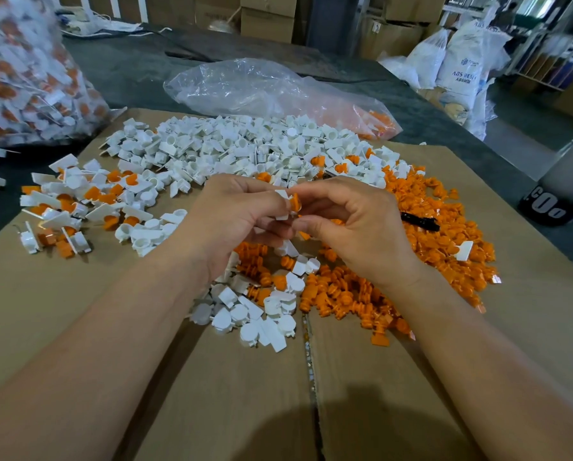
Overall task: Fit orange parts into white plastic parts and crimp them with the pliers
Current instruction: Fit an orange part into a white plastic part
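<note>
My left hand (235, 214) pinches a white plastic part (282, 199) above the middle of the cardboard. My right hand (354, 221) meets it from the right, its fingertips on an orange part (295, 201) that sits against the white one. How deep the orange part sits is hidden by my fingers. A heap of loose white parts (238, 148) lies behind my hands. Loose orange parts (438, 227) spread to the right and below my right wrist. A black tool (419, 221), perhaps the pliers, lies half buried in the orange heap.
A flattened cardboard box (212, 377) is the work surface. Joined white-and-orange pieces (65, 207) lie at the left. A full clear bag of such pieces (22, 68) stands at the far left. A crumpled clear bag (261, 84) holding orange parts lies behind. White sacks (461, 58) stand at the back right.
</note>
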A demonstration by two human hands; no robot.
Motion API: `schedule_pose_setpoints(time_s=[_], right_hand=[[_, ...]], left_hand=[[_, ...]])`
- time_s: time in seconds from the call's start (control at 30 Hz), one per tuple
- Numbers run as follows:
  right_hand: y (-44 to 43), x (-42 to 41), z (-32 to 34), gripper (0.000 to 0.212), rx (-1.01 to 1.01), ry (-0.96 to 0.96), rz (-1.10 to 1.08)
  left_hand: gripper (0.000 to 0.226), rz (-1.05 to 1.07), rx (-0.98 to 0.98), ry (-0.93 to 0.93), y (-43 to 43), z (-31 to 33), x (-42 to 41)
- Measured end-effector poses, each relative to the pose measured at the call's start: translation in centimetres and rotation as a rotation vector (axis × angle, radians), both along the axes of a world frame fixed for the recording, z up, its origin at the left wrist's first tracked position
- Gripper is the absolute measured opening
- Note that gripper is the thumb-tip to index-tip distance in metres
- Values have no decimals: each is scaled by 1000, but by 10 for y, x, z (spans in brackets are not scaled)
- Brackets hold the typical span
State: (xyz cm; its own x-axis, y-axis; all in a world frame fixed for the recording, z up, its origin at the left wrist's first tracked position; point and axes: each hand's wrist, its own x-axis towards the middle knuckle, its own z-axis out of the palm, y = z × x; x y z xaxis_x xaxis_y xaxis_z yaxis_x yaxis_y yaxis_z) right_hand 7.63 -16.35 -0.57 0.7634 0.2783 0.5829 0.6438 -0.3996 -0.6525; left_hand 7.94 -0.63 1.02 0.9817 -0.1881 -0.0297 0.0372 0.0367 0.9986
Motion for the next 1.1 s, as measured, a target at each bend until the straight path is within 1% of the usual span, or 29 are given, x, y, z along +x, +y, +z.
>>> schedule_pose_setpoints(time_s=[0.2, 0.3, 0.4, 0.53, 0.6, 0.73, 1.1], right_hand=[[1, 0, 1, 40, -39, -18, -46], [1, -1, 1, 34, -54, -30, -66], [2, -1, 2, 28, -42, -15, -64], [3, -2, 3, 29, -25, -14, -68], [3, -3, 3, 30, -15, -13, -72], [2, -2, 3, 34, 16, 49, -90], [2, -4, 6, 38, -4, 14, -36]], left_hand=[[16, -8, 4, -9, 0, 1, 0], [10, -19, 1, -5, 0, 2, -1], [10, -13, -20, 18, -1, 1, -2], [14, 7, -62, 49, -2, 0, -1], [14, 4, -64, 31, -2, 0, -1], [20, 13, -68, -16, -1, 0, -1], [12, 9, -30, -6, -1, 0, -2]])
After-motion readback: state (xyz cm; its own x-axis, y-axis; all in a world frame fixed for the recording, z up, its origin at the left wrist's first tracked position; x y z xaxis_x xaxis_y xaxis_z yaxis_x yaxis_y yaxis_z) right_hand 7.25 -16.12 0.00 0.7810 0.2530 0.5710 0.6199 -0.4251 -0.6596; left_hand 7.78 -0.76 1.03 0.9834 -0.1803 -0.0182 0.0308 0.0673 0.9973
